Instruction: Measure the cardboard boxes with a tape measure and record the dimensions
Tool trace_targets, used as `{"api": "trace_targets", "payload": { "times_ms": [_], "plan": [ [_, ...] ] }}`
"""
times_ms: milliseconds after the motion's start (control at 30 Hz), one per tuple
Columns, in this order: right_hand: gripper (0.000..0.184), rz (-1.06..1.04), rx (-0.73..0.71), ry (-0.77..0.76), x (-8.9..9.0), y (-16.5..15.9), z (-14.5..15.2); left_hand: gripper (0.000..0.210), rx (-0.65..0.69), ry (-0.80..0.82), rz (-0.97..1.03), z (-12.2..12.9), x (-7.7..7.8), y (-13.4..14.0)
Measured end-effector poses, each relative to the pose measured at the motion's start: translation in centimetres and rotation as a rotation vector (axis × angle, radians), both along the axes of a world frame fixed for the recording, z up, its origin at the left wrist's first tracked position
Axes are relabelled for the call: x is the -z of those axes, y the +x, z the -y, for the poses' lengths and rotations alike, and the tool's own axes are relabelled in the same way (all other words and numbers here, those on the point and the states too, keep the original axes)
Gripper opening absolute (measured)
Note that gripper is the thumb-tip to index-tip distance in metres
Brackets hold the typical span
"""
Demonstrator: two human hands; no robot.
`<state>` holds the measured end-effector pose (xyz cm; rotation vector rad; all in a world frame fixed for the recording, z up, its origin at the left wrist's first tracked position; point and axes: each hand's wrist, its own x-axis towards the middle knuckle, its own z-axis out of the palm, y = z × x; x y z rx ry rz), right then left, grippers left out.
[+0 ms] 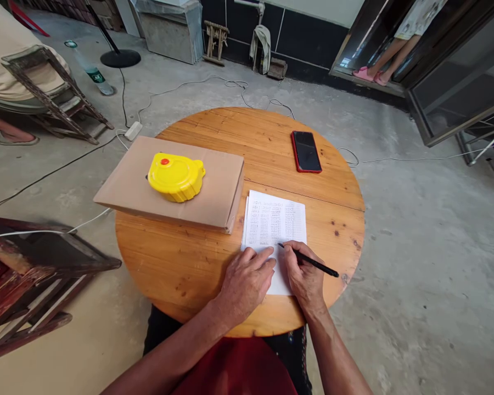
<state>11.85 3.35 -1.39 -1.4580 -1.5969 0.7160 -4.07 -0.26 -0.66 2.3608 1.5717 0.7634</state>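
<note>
My right hand (307, 274) grips a black pen (318, 264), its tip on a white sheet of paper (278, 280). Columns of small handwriting cover the sheet's upper part; I cannot read them. My left hand (249, 277) lies flat over the sheet's lower left, fingers stretched out and holding nothing. Left of the paper a closed cardboard box (123, 186) rests on the table, and on it sits a yellow tape-measure-shaped case (176, 176) with a red button. A phone (306, 152) with a red case lies farther back on the right, its screen dark.
The round wooden table (181, 274) stands on a concrete floor with cables. At left are wooden chairs (53, 93), one with a seated person, a plastic bottle (93, 71) and a black stand base (120, 58). Another person's legs (395, 57) show in the doorway.
</note>
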Motion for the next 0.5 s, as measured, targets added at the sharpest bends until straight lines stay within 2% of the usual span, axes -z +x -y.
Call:
{"api": "trace_targets", "payload": {
  "times_ms": [300, 500],
  "plan": [
    [0.018, -0.056, 0.022, -0.041, -0.11, 0.00, -0.04, 0.018, 0.000, -0.006, -0.004, 0.01, -0.10, 0.03],
    [0.016, -0.002, -0.017, -0.023, -0.28, -0.10, -0.12, 0.018, -0.001, -0.006, 0.002, 0.04, -0.15, -0.01]
  ]
}}
